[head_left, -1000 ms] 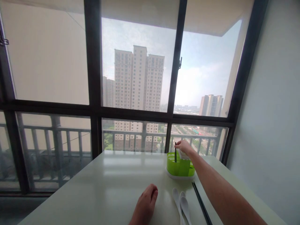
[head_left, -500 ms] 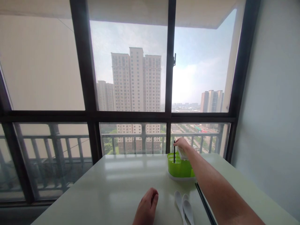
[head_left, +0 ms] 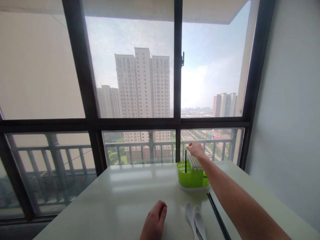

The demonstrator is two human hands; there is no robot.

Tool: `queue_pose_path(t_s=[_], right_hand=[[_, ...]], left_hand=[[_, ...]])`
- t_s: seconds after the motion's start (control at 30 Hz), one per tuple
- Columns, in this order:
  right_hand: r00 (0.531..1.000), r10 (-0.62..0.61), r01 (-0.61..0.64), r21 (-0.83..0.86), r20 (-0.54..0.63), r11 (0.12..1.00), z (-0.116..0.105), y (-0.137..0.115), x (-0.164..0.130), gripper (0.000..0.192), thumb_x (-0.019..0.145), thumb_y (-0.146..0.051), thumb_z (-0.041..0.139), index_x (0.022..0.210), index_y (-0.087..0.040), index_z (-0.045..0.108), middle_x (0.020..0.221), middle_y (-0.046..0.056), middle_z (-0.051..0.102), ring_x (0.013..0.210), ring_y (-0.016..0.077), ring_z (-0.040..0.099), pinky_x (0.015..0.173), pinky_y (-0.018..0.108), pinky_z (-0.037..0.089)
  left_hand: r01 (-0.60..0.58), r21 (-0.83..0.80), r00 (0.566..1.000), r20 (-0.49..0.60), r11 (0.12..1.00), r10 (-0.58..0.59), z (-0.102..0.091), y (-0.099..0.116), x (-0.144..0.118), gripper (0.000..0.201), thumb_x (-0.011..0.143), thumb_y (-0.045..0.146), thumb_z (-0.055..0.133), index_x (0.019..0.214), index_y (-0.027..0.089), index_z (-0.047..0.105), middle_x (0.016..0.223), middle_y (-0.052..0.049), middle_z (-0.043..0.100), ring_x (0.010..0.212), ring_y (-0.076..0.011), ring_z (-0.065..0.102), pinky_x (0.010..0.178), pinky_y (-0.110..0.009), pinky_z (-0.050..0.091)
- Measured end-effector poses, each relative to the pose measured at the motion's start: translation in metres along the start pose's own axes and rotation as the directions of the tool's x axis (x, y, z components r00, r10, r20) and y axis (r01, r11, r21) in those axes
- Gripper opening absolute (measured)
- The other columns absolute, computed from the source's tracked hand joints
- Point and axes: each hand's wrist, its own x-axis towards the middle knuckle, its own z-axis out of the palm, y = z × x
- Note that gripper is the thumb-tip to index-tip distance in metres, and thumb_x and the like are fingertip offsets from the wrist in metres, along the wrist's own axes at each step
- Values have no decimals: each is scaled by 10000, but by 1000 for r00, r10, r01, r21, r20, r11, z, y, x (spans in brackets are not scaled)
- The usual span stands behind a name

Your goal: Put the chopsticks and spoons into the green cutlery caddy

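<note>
The right hand (head_left: 195,150) is stretched out over a green cutlery holder (head_left: 191,177) near the far edge of the white surface (head_left: 120,196), fingers drawn together just above the top of a black chopstick (head_left: 185,161); whether they touch it cannot be told. That chopstick stands upright in the holder, long axis vertical, tip down inside. The holder sits on a white tray base, with a white ribbed part under the wrist. The left hand (head_left: 153,221) lies loosely curled on the surface, holding nothing. Just right of it two white spoons (head_left: 195,221) lie side by side, bowls toward the person. Beside them a pair of black chopsticks (head_left: 218,215) lies flat, running diagonally from the holder's base toward the near right
</note>
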Motion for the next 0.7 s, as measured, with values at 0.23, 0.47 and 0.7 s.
queue_pose_path(t_s=[0.23, 0.47, 0.7], right_hand=[[981, 130, -90, -250, 146, 964, -32, 72, -95, 313, 970, -399, 560, 911, -116, 682, 899, 153, 719, 814, 261, 725, 682, 307, 532], [851, 266, -99, -360, 452, 928, 27, 140, -191, 188, 788, -209, 697, 634, -134, 618, 519, 71, 617, 515, 281, 703, 545, 327, 551], [885, 298, -178, -331, 359, 927, 41, 148, -197, 85, 676, -65, 650, 672, -149, 637, 648, 110, 693, 622, 278, 733, 575, 299, 560]], left_hand=[[-15, -38, 1000, -27, 999, 14, -1, 3, 1, 332, 1008, 475, 408, 868, 219, 567, 800, -9, 614, 761, -183, 570, 748, -272, 415], [-24, -39, 999, -45, 999, 22, -2, 0, 6, 307, 986, 472, 449, 857, 218, 566, 764, 6, 601, 733, -182, 563, 731, -279, 409], [-17, -25, 999, -49, 1000, 16, -4, -2, 7, 327, 987, 493, 425, 840, 225, 542, 766, 5, 603, 734, -190, 563, 743, -287, 406]])
